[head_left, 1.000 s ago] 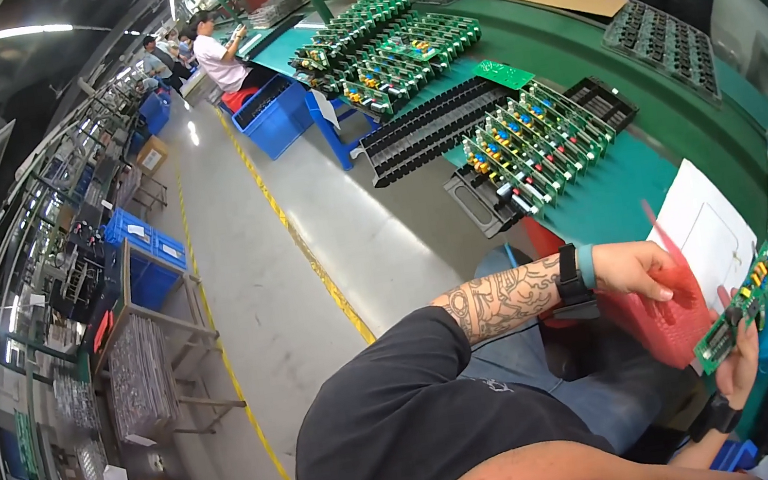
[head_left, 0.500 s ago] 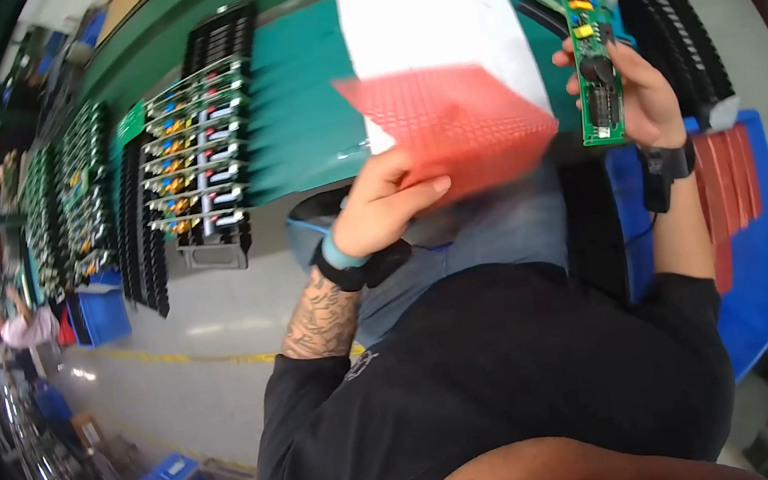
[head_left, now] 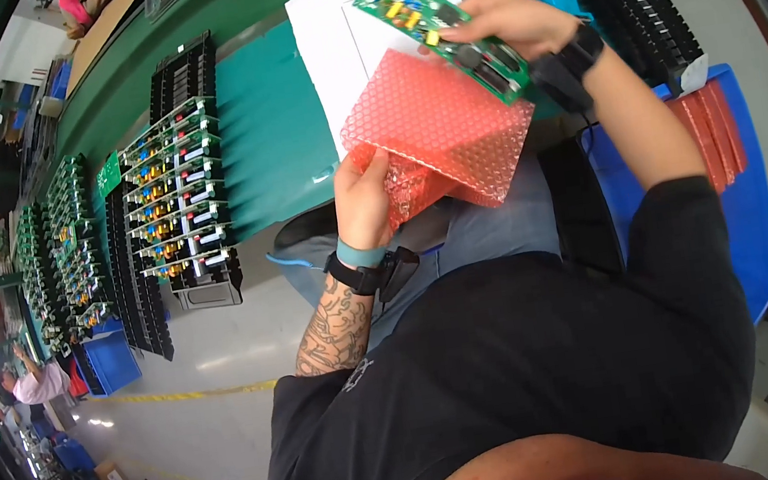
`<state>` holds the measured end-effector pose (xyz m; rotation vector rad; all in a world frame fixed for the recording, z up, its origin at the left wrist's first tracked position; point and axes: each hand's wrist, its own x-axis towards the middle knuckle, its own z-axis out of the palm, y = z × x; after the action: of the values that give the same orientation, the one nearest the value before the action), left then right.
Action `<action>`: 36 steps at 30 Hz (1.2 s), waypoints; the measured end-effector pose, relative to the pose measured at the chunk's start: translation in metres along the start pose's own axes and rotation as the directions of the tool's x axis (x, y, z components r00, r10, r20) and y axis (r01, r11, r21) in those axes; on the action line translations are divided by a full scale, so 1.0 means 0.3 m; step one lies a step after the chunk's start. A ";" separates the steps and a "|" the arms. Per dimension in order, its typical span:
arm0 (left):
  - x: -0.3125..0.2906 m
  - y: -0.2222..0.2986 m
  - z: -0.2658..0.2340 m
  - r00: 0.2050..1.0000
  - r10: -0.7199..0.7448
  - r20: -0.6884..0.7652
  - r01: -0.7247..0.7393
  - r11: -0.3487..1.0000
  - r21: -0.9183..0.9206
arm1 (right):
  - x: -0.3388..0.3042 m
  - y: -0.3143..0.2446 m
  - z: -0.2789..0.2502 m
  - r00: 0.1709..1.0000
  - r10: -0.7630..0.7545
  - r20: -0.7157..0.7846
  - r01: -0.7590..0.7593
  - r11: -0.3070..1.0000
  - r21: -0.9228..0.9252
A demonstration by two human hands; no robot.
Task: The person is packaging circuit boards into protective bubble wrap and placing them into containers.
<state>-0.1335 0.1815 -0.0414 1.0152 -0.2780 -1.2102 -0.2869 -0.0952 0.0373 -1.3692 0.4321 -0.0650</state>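
The long, thin green circuit board with yellow and black parts (head_left: 424,18) has swung in from the right of the flat white paper sheet (head_left: 329,61) and now slants over that paper; the right hand (head_left: 520,22) holds it, thumb on top, with its other fingers mostly hidden; the left hand (head_left: 365,203) pinches the left side of the red, see-through bubble-wrap piece (head_left: 441,119), which covers the paper's near end; the board's lower end is over the wrap, but I cannot tell if they touch. The board could drop if the right hand's hold got loose; its little parts could snag or bend if they rubbed the wrap; the wrap could flop or twist, since only its left side is held.
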 end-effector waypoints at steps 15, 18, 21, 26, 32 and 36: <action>-0.053 -0.066 -0.054 0.851 0.516 -0.101 -0.389 0.747 0.539 | -0.110 0.038 0.200 0.964 0.166 -0.209 -0.191 0.976 -0.105; -0.075 -0.065 -0.017 0.854 0.503 -0.132 -0.330 0.720 0.611 | -0.179 0.089 0.292 0.948 0.150 -0.280 -0.134 0.988 0.074; -0.085 -0.066 0.036 0.755 0.649 -0.092 -0.382 0.550 0.743 | -0.182 0.112 0.341 0.949 0.229 -0.218 -0.179 0.957 0.227; -0.125 -0.072 0.001 0.722 0.692 -0.003 -0.421 0.444 0.791 | -0.093 0.175 0.224 0.937 0.297 -0.185 -0.273 0.951 0.145; -0.151 0.174 0.028 0.769 0.474 0.428 -0.442 -0.089 0.893 | 0.011 0.086 0.093 0.945 0.328 0.010 -0.327 0.944 -0.043; -0.022 0.109 -0.005 0.692 0.328 0.644 -0.544 -0.351 0.763 | 0.111 0.060 0.030 0.949 0.295 0.115 -0.256 0.928 -0.270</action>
<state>-0.1142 0.1879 -0.0149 1.8213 -1.8694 0.0492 -0.2568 -0.0926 0.0125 -1.5371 0.5122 0.3374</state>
